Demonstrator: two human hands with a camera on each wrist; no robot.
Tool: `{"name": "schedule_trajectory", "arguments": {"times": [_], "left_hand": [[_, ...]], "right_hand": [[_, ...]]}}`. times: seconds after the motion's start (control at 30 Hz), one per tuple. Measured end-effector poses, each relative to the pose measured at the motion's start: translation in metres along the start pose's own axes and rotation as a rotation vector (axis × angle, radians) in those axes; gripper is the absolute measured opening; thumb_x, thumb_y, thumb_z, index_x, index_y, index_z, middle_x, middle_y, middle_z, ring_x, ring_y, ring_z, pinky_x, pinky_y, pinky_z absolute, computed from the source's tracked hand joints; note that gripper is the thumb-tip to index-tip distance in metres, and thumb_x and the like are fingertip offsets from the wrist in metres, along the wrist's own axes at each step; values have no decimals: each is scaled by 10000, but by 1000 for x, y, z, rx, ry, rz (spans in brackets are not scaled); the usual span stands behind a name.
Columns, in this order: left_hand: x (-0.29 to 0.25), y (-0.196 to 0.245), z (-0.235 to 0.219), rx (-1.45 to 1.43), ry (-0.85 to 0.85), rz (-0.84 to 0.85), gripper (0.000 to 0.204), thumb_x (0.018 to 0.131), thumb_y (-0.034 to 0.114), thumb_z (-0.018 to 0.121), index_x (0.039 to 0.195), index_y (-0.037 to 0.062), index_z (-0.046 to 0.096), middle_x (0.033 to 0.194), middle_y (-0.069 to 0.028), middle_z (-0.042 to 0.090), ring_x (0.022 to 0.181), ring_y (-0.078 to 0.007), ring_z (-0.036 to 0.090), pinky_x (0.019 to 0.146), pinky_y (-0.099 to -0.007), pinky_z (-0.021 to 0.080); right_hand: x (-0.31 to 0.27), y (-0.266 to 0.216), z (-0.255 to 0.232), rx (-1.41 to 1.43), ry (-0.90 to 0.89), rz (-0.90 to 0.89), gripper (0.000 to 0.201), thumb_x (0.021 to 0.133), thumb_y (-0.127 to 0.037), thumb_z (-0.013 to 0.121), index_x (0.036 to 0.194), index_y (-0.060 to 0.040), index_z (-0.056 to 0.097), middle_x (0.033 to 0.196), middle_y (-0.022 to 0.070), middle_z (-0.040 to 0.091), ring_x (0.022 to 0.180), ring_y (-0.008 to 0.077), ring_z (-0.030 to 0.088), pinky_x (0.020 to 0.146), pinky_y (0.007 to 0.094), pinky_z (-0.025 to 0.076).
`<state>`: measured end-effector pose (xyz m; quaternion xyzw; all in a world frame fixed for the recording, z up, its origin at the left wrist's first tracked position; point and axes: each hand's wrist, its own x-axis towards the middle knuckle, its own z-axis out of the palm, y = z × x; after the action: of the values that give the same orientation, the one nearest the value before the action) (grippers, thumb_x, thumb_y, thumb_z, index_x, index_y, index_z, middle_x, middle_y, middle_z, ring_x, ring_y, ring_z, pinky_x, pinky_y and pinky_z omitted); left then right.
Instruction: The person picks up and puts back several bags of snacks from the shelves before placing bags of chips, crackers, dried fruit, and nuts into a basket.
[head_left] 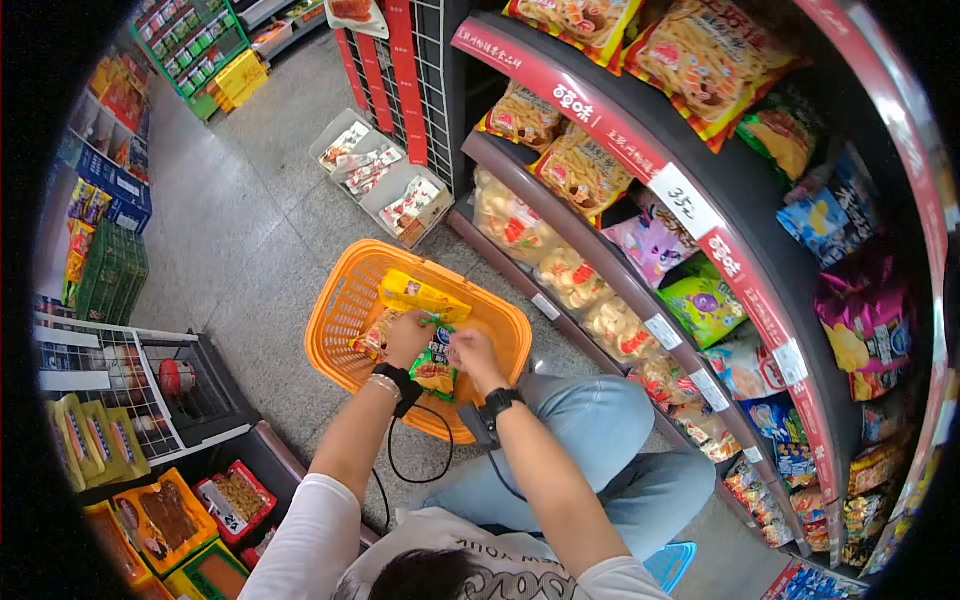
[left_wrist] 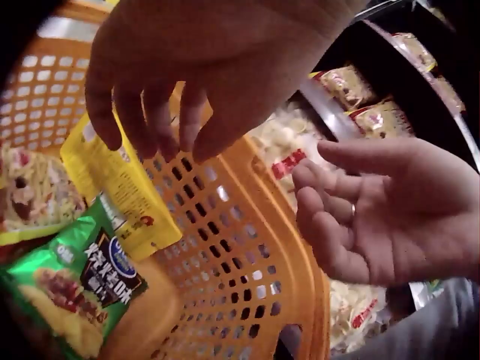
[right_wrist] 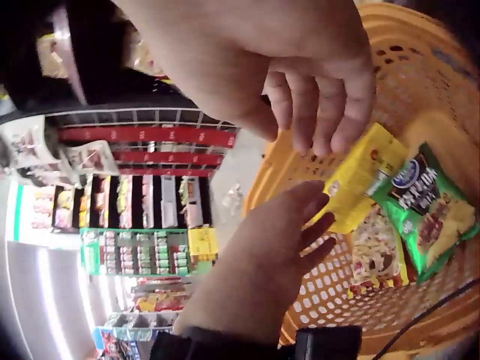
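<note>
Both hands hover over an orange plastic basket [head_left: 345, 262], fingers loosely bent around nothing. In the left wrist view my left hand [left_wrist: 199, 82] hangs above a yellow packet [left_wrist: 124, 191], fingers pointing down. My right hand [left_wrist: 397, 206], palm turned sideways, is at the basket's shelf-side rim. Inside the basket lie the yellow packet, a green chip bag [left_wrist: 79, 281] with a black label, and a clear-fronted snack bag [left_wrist: 34, 187] with pale sticks in it. The right wrist view shows all three packs together at the basket's bottom, the chip bag [right_wrist: 427, 214] beside the yellow one.
Curved shelves with snack bags [head_left: 580, 172] rise close on the right. A white box of small packets [head_left: 410, 205] stands on the floor beyond the basket. Boxed goods [head_left: 165, 515] fill a display at lower left. A black cable [head_left: 392, 465] loops by the basket.
</note>
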<state>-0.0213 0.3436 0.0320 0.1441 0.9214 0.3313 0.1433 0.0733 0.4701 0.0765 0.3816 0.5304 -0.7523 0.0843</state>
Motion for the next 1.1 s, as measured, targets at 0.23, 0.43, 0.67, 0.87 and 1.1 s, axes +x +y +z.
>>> {"name": "schedule_trajectory", "arguments": {"times": [0.23,0.43,0.67,0.87,1.1], "left_hand": [[44,-24,62,204,13,106,391,677,188,732,1050,106,651,1022,-134,619,962,-337,568,827,-414,477],[58,-23,91,536,7,136,264,726,166,639,986,131,665,1008,-63,593,1078,-272,479,964,-521,320],[57,-26,82,640,8,190,164,803,162,538,776,135,698,915,-24,604,1035,-261,487,986,-562,271],[58,-45,44,258,88,161,112,791,147,592,850,129,686,920,-34,613,956,-282,528,870,-468,372],[37,-24,-58,-671,-60,-49,185,955,182,495,1102,83,547,1066,-35,587,1024,-182,551,855,-317,446]], "right_hand": [[60,78,-7,-213,186,-132,115,864,-132,604,930,-47,562,808,41,608,695,128,589,615,258,483],[71,77,9,-163,288,-106,175,797,-181,669,865,-26,622,794,107,648,763,250,628,724,363,493],[88,92,8,-113,339,-149,99,844,-122,601,894,-36,594,774,70,629,641,162,591,577,278,456],[93,92,6,-140,407,-159,62,847,-66,571,898,-33,585,759,63,623,578,123,583,479,240,433],[81,63,-2,-206,434,-352,83,833,-70,577,896,-21,597,760,78,634,629,158,613,561,274,471]]}}
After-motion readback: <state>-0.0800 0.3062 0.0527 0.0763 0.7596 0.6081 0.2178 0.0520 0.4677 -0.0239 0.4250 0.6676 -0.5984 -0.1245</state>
